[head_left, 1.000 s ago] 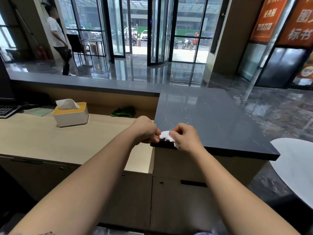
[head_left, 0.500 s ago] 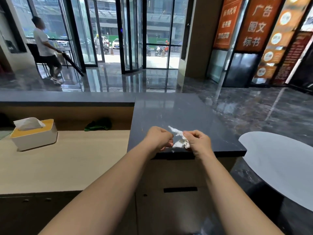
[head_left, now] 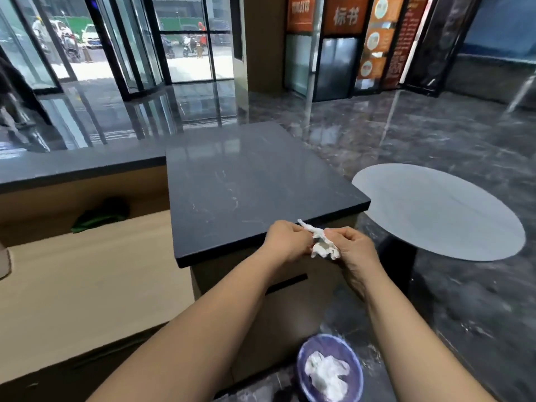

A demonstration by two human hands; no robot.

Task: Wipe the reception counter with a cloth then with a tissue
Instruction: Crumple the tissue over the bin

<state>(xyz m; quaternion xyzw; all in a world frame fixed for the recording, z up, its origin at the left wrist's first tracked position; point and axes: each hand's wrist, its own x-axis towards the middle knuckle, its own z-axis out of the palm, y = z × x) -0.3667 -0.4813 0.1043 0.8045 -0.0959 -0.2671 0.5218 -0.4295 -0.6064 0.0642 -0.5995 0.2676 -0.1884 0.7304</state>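
Note:
A crumpled white tissue point(head_left: 320, 245) is pinched between my left hand point(head_left: 287, 242) and my right hand point(head_left: 352, 248), just past the near right corner of the dark marble reception counter point(head_left: 246, 187). Both hands have their fingers curled round the tissue, off the counter's front edge. A green cloth point(head_left: 100, 214) lies bunched on the lower wooden desk, against the back panel to the left.
A purple-lined waste bin point(head_left: 303, 362) with white tissue inside stands on the floor below my hands. A round white table point(head_left: 435, 210) sits to the right. The light wooden desk point(head_left: 87, 285) stretches left. Glossy dark floor and glass doors lie beyond.
My view swung right and down, so the bin came into sight and the tissue box left the frame. My hands, crumpling the tissue, moved off the counter top past its right front corner.

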